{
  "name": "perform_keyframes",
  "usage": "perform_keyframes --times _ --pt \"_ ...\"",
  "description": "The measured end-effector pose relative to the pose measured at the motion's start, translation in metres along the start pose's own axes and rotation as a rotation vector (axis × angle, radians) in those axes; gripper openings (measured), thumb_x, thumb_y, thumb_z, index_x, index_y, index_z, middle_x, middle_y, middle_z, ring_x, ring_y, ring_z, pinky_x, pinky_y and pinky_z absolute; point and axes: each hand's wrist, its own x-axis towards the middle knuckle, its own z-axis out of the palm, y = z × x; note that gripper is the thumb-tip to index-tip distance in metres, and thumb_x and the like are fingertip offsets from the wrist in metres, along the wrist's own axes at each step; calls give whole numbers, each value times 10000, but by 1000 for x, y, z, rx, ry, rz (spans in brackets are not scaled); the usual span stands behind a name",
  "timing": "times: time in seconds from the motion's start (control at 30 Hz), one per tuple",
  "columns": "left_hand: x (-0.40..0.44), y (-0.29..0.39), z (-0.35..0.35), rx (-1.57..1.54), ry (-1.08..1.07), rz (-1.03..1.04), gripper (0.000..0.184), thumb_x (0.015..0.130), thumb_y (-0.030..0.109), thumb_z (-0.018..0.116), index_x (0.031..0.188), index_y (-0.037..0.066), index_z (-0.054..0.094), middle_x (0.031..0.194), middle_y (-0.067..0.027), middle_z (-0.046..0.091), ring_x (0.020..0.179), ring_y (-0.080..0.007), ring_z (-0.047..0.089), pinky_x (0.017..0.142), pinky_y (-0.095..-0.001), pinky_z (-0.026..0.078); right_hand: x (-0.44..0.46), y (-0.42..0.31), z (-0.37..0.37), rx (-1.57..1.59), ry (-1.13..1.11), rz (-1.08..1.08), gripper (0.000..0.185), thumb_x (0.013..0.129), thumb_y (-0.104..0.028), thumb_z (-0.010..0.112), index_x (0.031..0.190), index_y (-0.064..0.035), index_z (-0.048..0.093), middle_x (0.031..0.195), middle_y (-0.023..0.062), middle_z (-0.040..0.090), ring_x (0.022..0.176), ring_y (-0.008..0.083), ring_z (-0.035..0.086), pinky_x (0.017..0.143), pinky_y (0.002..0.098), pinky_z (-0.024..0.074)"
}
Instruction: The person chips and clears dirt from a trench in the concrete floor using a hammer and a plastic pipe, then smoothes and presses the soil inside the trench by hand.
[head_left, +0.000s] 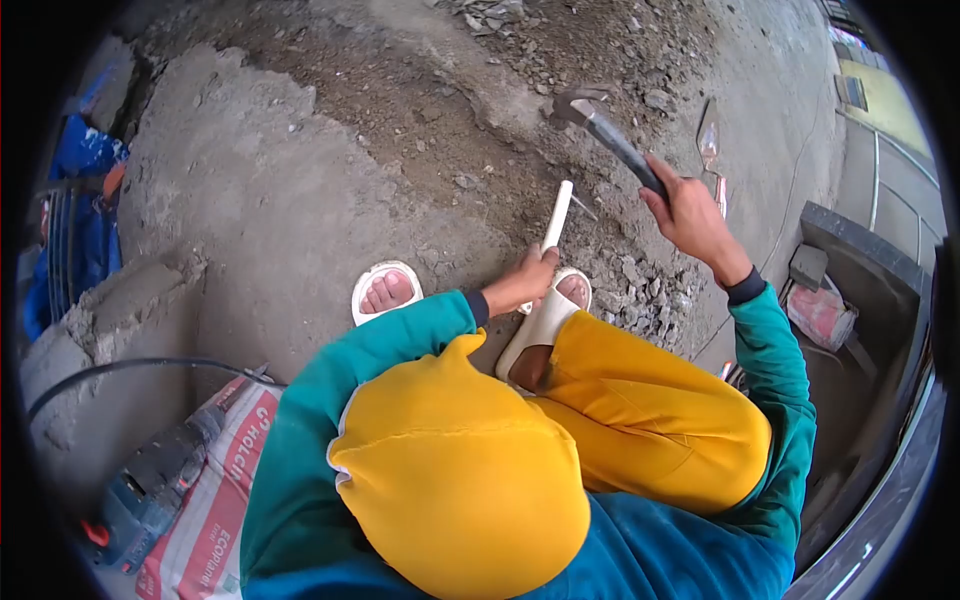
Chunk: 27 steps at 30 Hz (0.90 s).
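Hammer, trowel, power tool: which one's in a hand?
The hammer, gripped in the right hand; the trowel lies on the ground and the power tool sits at the picture's lower left, both unheld.

At the lower left we find a blue power tool [135, 512] beside a red-and-white cement bag [215, 510], with a black cable [190, 361] curving above both. Blue sheeting [78, 150] shows at the upper left. At the upper right we note a trowel [709, 140] lying flat and, near the edge, a pale railing [876, 180]. Below the railing, a dark-walled box [860, 243] holds a grey block [808, 266] and a crumpled bag [820, 315].
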Motion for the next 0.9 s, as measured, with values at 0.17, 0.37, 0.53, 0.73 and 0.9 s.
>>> perform_keyframes --times 0.17,0.37,0.53,0.73,0.9 --pt "-11 27 -38 376 78 279 342 941 312 381 1016 -13 458 794 -220 551 776 -422 542 693 -436 441 -49 11 -30 92 119 182 350 817 -122 583 1129 1 482 716 251 567 678 435 563 594 485 441" --pt "-12 67 -83 596 4 240 322 931 306 404 1017 6 482 694 -145 559 643 -265 575 610 -384 443 -117 3 -53 72 92 273 322 841 -190 547 1118 -52 457 849 205 582 725 411 581 620 489 463" --pt "-23 142 -75 771 -53 454 296 944 320 377 973 43 477 626 -20 476 521 -127 484 486 -308 389 -151 3 -78 -2 37 326 357 861 -221 533 1175 -86 429 855 174 593 700 403 583 588 497 461" --pt "-34 194 -41 861 -107 341 330 931 333 394 997 17 461 650 -70 518 582 -187 527 550 -351 415 -192 29 -69 12 139 401 347 858 -230 550 1152 -65 468 825 186 596 705 401 581 602 484 466" --pt "-66 213 -28 1110 -8 290 321 934 318 402 948 10 490 705 -120 519 660 -247 541 624 -378 424 -192 81 -22 269 352 263 346 844 -161 574 1141 -15 473 840 207 594 718 413 571 615 462 457"
